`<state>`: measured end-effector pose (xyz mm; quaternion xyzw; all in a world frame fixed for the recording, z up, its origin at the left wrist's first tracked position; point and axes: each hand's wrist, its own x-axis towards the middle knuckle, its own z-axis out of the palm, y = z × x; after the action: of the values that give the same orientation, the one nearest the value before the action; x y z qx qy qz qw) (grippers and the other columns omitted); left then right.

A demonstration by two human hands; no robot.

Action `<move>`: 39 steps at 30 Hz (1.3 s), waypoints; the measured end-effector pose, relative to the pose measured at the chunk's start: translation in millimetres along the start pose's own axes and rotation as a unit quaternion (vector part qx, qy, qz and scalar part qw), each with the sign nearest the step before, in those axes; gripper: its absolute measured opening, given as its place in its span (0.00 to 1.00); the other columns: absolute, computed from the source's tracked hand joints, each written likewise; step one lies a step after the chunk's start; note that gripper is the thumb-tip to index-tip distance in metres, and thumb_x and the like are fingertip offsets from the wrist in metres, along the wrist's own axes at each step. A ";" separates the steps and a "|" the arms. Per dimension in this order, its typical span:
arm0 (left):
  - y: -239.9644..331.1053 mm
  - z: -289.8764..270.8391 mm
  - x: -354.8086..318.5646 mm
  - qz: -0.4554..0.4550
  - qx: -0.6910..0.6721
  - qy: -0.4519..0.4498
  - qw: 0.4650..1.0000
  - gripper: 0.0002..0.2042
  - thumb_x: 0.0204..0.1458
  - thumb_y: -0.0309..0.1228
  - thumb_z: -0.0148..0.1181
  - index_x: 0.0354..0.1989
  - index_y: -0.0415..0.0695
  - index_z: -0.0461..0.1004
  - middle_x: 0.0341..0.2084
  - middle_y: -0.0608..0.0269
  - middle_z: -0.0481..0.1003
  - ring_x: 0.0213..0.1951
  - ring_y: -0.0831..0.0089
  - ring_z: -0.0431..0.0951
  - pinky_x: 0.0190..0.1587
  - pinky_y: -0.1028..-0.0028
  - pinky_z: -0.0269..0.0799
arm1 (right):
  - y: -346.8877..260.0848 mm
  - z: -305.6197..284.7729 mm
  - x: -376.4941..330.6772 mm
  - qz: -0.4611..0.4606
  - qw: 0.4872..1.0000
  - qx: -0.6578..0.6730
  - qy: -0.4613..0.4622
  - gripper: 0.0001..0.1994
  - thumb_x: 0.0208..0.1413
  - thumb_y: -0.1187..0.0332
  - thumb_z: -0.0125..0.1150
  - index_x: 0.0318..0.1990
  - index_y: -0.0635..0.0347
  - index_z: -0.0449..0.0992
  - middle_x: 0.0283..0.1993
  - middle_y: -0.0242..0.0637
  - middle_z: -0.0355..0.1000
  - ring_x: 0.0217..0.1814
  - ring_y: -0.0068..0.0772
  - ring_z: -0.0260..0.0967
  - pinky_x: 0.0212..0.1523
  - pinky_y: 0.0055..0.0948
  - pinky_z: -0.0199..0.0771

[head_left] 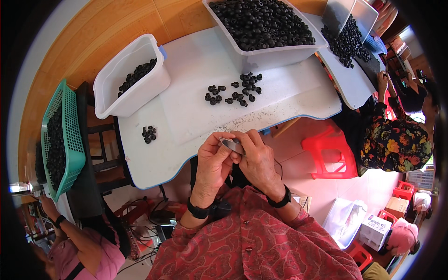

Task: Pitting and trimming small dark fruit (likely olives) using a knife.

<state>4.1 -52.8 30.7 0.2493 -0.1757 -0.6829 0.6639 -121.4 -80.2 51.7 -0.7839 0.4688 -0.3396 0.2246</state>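
Note:
Just past the front edge of the table, my hands meet at their fingertips. A small pointed metal blade (232, 145), like that of a short knife, lies in my right hand (259, 163), with its tip toward my left thumb. My left hand (212, 163) is pinched closed beside the blade; what it holds, if anything, is hidden by the fingers. On the white table (186, 121) ahead lie loose small black ring-shaped parts (241, 96). A smaller cluster of black parts (149, 134) sits at the left.
A large white tub (280, 56) heaped with black parts stands at the back; a smaller white tub (156, 88) is at the left. Farther left is a green basket (74, 135). A red stool (331, 151) stands at the right. Other people sit on both sides.

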 end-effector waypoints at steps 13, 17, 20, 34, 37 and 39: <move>0.5 -2.7 -1.3 -0.006 0.001 0.003 1.000 0.07 0.57 0.25 0.55 0.42 0.37 0.71 0.25 0.62 0.73 0.27 0.77 0.73 0.31 0.77 0.71 | 1.7 2.5 -0.8 0.005 1.000 0.011 -0.009 0.17 0.45 0.75 0.58 0.46 0.57 0.73 0.34 0.39 0.67 0.28 0.44 0.73 0.25 0.36 0.73; 0.8 -5.6 -1.7 -0.007 -0.004 -0.012 1.000 0.07 0.57 0.24 0.55 0.42 0.38 0.71 0.26 0.62 0.74 0.27 0.77 0.73 0.31 0.77 0.71 | 4.2 4.0 -1.8 0.003 1.000 0.023 -0.011 0.17 0.45 0.75 0.58 0.46 0.57 0.73 0.34 0.39 0.67 0.28 0.44 0.73 0.25 0.36 0.73; 1.3 -3.3 -2.9 0.006 0.024 -0.001 1.000 0.07 0.57 0.24 0.55 0.42 0.38 0.71 0.26 0.62 0.74 0.27 0.77 0.73 0.31 0.77 0.71 | 3.3 3.3 -1.7 0.004 0.999 0.034 -0.019 0.18 0.45 0.76 0.58 0.47 0.57 0.73 0.34 0.39 0.67 0.28 0.44 0.73 0.25 0.36 0.73; 5.1 -2.0 -5.0 0.006 0.028 0.011 1.000 0.06 0.57 0.25 0.56 0.41 0.39 0.71 0.24 0.64 0.72 0.26 0.78 0.72 0.30 0.78 0.70 | 0.3 -1.0 -0.8 0.025 0.996 0.068 -0.046 0.18 0.46 0.79 0.55 0.47 0.60 0.72 0.35 0.44 0.69 0.32 0.50 0.72 0.28 0.40 0.73; 5.1 -6.3 -4.7 0.011 0.067 0.010 0.998 0.06 0.57 0.25 0.56 0.40 0.39 0.72 0.22 0.65 0.72 0.24 0.78 0.71 0.29 0.79 0.69 | 1.6 -4.6 1.1 0.029 0.991 0.106 -0.082 0.18 0.47 0.80 0.51 0.48 0.61 0.71 0.35 0.47 0.70 0.34 0.53 0.72 0.31 0.42 0.73; 6.3 -9.4 -4.6 0.008 0.081 0.005 0.997 0.05 0.57 0.25 0.56 0.39 0.39 0.72 0.22 0.65 0.72 0.23 0.78 0.71 0.27 0.79 0.69 | 2.1 -5.4 2.7 0.028 0.983 0.147 -0.105 0.18 0.47 0.81 0.50 0.48 0.63 0.71 0.37 0.48 0.71 0.35 0.53 0.72 0.32 0.39 0.73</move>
<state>14.7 -47.7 27.2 0.3042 -0.2295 -0.6595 0.6479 -125.7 -83.8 54.7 -0.7600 0.4092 -0.3142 0.3952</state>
